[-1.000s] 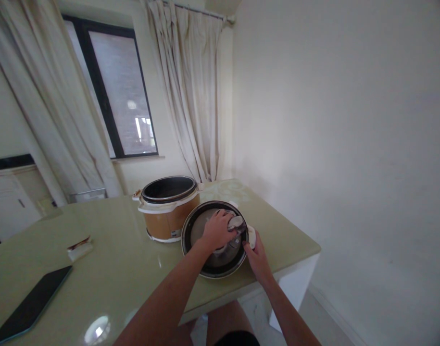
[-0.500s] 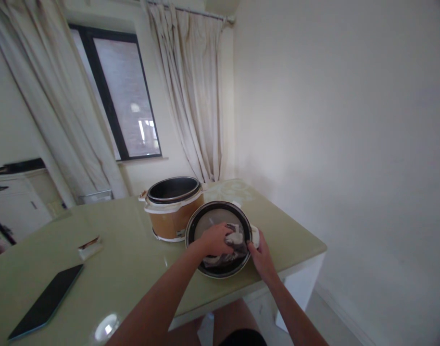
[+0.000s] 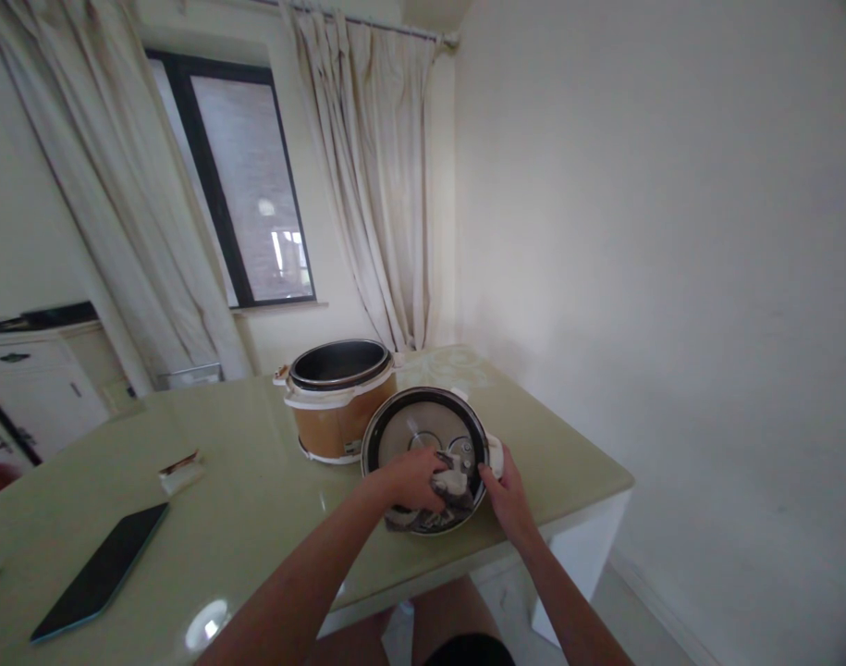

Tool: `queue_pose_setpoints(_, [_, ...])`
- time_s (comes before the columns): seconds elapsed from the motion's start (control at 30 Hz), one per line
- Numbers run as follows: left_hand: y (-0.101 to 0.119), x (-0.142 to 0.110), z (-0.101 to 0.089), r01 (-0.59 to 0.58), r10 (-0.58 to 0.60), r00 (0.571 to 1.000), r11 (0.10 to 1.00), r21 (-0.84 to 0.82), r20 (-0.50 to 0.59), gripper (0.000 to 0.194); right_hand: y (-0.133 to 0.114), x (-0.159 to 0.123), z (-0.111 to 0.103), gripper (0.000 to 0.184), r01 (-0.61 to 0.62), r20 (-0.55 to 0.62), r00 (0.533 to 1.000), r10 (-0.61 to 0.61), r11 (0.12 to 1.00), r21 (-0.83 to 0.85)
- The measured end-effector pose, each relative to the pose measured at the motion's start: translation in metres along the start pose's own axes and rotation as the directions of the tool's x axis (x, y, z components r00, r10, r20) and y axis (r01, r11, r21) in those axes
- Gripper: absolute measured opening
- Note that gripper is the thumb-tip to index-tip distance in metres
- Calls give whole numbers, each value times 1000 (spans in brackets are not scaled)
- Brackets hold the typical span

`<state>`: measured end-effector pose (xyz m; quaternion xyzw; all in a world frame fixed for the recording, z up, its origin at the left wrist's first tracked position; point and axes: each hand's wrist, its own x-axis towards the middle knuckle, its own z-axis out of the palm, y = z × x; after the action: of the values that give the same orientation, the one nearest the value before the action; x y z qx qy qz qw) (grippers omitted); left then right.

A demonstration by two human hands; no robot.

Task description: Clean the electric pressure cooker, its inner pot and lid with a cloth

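Observation:
A round pot lid point(image 3: 401, 435) is tipped up on the table, its grey metal underside and black sealing ring facing me. My right hand point(image 3: 507, 490) grips the lid by its white handle point(image 3: 495, 455) at the right rim. Bunched under my left hand point(image 3: 417, 479) is a grey and white patterned cloth point(image 3: 457, 490), pressed against the lower part of the lid's inside. One end of the cloth hangs over the lower left rim. Just behind the lid stands a brown and white electric cooker point(image 3: 332, 425) without a lid, a dark inner pot point(image 3: 340, 363) set in it.
On the green tabletop point(image 3: 249, 499) lie a black tablet point(image 3: 102, 573) and a small white packet point(image 3: 182, 472) at the left. The table's right corner point(image 3: 627, 483) is close to a plain wall point(image 3: 672, 277). Curtains point(image 3: 377, 185) and a window point(image 3: 252, 185) are behind.
My left hand has slid the cloth down the lid's inside, uncovering the metal centre and valve parts. My right hand keeps its hold on the handle. The view has shifted slightly.

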<state>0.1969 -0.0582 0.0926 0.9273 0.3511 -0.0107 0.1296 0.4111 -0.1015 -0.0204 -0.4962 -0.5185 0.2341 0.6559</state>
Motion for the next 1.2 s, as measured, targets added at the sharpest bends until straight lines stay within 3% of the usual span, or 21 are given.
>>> queue_pose_setpoints(0.27, [-3,-17,-18,47,-59,993,992,117,100,59,1,0,0,54,9,-12,1000,-9,1000,-5])
queue_pose_setpoints(0.43, [-6,-24,-35,87,-130,982,955,284,136,46,1,-1,0,54,-16,-10,1000,16,1000,-1])
queue_pose_setpoints(0.57, [-6,-25,-46,149,-158,987,895,420,-13,33,2,-1,1,54,-15,-10,1000,15,1000,-5])
queue_pose_setpoints(0.7, [-5,-23,-51,223,-166,973,859,461,-161,35,3,-1,1,56,-18,-17,1000,18,1000,-6])
queue_pose_setpoints(0.87, [-7,-6,-46,272,-150,939,875,401,-310,49,0,-4,0,54,8,-10,1000,-9,1000,-9])
queue_pose_setpoints(1.0, [1,16,-34,320,-177,885,904,285,-430,51,1,-5,0,56,-6,-3,1000,6,1000,-27])
queue_pose_setpoints(1.07, [9,26,-28,305,-173,871,924,230,-460,50,1,-5,-1,56,-6,1,1000,6,999,-33])
queue_pose_setpoints(1.2, [27,36,-22,184,-80,910,957,223,-408,48,-1,-4,-2,55,23,6,1000,-23,999,-37])
